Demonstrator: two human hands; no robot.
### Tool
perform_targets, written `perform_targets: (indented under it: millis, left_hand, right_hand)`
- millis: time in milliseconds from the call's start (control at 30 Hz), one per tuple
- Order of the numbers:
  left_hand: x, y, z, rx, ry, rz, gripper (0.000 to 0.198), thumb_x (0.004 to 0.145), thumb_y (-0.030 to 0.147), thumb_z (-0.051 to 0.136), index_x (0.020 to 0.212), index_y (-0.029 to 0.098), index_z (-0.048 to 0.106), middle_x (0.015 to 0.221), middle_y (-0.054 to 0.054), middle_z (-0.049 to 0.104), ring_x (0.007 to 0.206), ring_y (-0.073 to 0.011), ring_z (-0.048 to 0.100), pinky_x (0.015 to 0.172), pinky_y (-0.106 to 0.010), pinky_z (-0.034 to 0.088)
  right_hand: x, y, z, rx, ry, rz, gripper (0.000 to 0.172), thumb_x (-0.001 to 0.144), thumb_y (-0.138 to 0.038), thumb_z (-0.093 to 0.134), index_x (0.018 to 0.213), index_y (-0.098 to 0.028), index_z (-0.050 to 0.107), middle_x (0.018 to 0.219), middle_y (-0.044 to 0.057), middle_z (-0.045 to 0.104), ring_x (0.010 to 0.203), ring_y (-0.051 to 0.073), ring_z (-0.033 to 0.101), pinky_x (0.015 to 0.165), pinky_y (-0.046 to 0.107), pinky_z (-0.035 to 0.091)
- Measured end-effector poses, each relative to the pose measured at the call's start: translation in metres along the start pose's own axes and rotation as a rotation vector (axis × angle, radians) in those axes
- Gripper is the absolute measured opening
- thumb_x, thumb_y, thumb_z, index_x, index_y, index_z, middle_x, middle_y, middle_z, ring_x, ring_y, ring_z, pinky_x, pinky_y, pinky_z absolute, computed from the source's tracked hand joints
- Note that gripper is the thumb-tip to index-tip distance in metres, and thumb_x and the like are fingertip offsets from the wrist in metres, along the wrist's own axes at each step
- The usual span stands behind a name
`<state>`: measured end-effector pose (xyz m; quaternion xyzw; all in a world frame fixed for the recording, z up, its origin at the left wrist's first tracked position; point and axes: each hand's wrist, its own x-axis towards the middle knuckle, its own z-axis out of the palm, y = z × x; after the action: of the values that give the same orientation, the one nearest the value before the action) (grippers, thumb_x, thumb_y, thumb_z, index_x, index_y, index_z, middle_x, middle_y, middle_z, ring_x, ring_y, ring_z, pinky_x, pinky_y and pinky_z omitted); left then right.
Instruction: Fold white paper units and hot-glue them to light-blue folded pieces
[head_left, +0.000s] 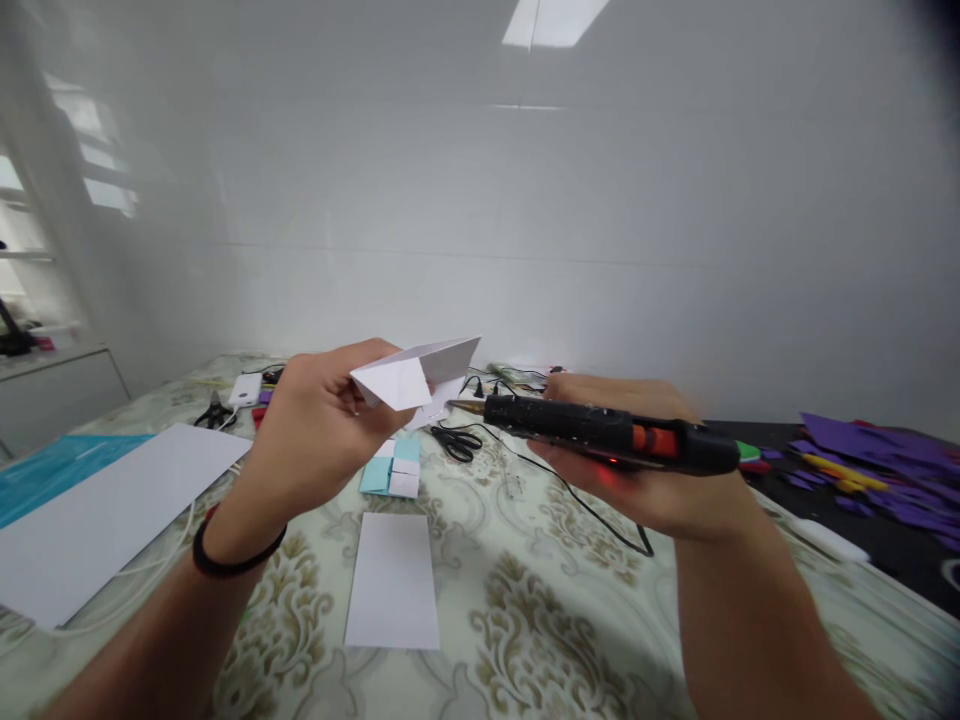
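My left hand [337, 425] pinches a folded piece of white paper [401, 382], raised above the table with its flaps standing apart. My right hand [637, 490] is wrapped round a black hot glue gun [585, 428] with a red light glowing underneath. Its brass nozzle points left, close to the paper's lower flap; whether the two touch I cannot tell. Beneath them lies a blank white paper rectangle [394, 580]. Just behind it sits a small folded square of turquoise and white paper [391, 468].
Black-handled scissors [456, 442] and a dark cable [585, 505] lie on the patterned tablecloth [510, 620]. A large white sheet [112, 520] and a blue sheet [60, 465] are at left. Purple paper strips [870, 460] pile up at right. A white wall [480, 200] rises behind.
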<state>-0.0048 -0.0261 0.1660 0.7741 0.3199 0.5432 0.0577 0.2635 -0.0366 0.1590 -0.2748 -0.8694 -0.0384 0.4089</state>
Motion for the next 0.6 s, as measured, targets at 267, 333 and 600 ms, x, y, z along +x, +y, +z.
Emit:
perform_targets:
  millis: [267, 333, 600]
  left_hand:
    - [-0.0011, -0.0007, -0.0006, -0.012, -0.013, 0.019, 0.013, 0.081, 0.009, 0.073, 0.071, 0.016, 0.068, 0.061, 0.006, 0.055, 0.056, -0.0065, 0.043, 0.048, -0.018, 0.031]
    - [-0.0011, -0.0010, -0.0006, -0.023, -0.021, 0.020, 0.014, 0.080, 0.009, 0.073, 0.070, 0.016, 0.068, 0.060, 0.007, 0.054, 0.054, -0.0062, 0.041, 0.047, -0.019, 0.029]
    - [-0.0012, -0.0016, -0.0010, -0.039, -0.033, 0.009, 0.019, 0.081, 0.010, 0.073, 0.066, 0.017, 0.063, 0.058, 0.007, 0.048, 0.054, -0.0065, 0.038, 0.047, -0.019, 0.029]
  right_hand:
    - [-0.0020, 0.0011, -0.0006, -0.046, 0.027, 0.047, 0.032, 0.091, -0.026, 0.068, 0.069, -0.023, 0.045, 0.061, -0.005, 0.043, 0.053, 0.011, 0.037, 0.051, 0.027, 0.031]
    - [-0.0022, 0.0004, -0.0009, -0.047, 0.030, 0.059, 0.032, 0.091, -0.027, 0.068, 0.068, -0.022, 0.045, 0.061, -0.005, 0.043, 0.053, 0.011, 0.036, 0.051, 0.027, 0.030]
    - [-0.0020, -0.0014, -0.0011, -0.029, 0.041, 0.075, 0.029, 0.091, -0.024, 0.068, 0.070, -0.022, 0.048, 0.061, -0.005, 0.044, 0.053, 0.010, 0.037, 0.051, 0.026, 0.031]
